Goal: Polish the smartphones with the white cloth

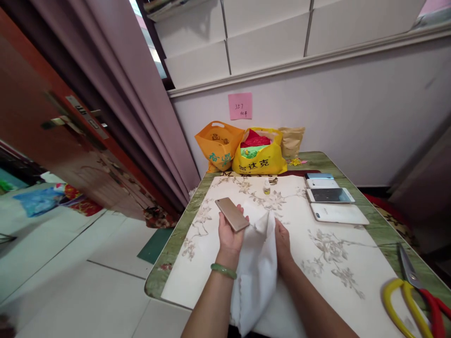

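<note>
A gold smartphone (231, 214) rests back side up in my left hand (229, 238), the fingers curled round its right edge. A green bangle (223, 271) circles my left wrist. My right hand (283, 242) grips a white cloth (259, 265) that hangs down between my forearms towards the table's front edge. The cloth's upper part is close to the phone's lower end; I cannot tell whether they touch. Beyond the hands, a small white bottle (267, 187) with a yellowish label stands on the floral sheet (200, 239).
Several phones (331, 195) lie at the right of the table. Scissors (410, 286) with yellow and red handles are at the near right corner. An orange bag (220, 148), a yellow bag (259, 157) and a brown packet (291, 141) stand at the back.
</note>
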A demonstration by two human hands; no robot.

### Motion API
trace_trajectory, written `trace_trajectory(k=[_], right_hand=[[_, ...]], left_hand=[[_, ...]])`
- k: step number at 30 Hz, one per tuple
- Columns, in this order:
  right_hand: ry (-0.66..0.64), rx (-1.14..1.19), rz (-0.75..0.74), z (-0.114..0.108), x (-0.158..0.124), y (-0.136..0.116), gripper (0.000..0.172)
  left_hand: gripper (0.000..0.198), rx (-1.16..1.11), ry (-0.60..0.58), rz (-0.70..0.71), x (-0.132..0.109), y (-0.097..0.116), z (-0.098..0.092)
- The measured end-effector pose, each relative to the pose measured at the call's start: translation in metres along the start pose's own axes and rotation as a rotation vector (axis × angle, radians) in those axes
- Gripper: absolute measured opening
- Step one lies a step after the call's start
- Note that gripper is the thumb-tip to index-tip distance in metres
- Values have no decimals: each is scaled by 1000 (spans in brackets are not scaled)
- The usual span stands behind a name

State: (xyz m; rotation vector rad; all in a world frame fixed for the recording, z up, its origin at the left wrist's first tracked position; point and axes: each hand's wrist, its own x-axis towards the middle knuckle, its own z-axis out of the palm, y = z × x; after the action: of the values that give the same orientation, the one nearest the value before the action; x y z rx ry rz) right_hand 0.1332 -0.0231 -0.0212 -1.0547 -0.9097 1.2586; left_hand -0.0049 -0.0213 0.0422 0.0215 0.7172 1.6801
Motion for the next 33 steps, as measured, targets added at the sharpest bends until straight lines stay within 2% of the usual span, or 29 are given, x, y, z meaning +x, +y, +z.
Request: trace_trajectory(k=[3,8,11,15,17,20,23,27,33], right_hand=[[37,41,41,0,2,3,39],[45,49,40,1,2,1,36],[50,50,53,2,2,-2,37],[51,57,37,5,1,-7,37],[46,59,27,5,1,-9,35],[13,19,-3,5,0,-9,33],[-14,-37,-40,4,1,-7,32],[-27,-109,-109,3,3,-4,30],[-135,-218,-144,7,-1,-8,39]], left_hand=[[33,130,-63,-41,-4,-5,-5],[46,524,-96,128,-11,-18,-11],[44,789,-202,140,-15,-16,-14],[28,1109,-390,203,-19,-6,-11],[24,1309,-459,271,-21,-4,-7],[26,1479,-448,413,-26,-7,-2],[24,1432,-409,479,-30,-14,1],[23,1180,-322,491,-29,-23,6],[21,816,-107,556,-2,-27,16]])
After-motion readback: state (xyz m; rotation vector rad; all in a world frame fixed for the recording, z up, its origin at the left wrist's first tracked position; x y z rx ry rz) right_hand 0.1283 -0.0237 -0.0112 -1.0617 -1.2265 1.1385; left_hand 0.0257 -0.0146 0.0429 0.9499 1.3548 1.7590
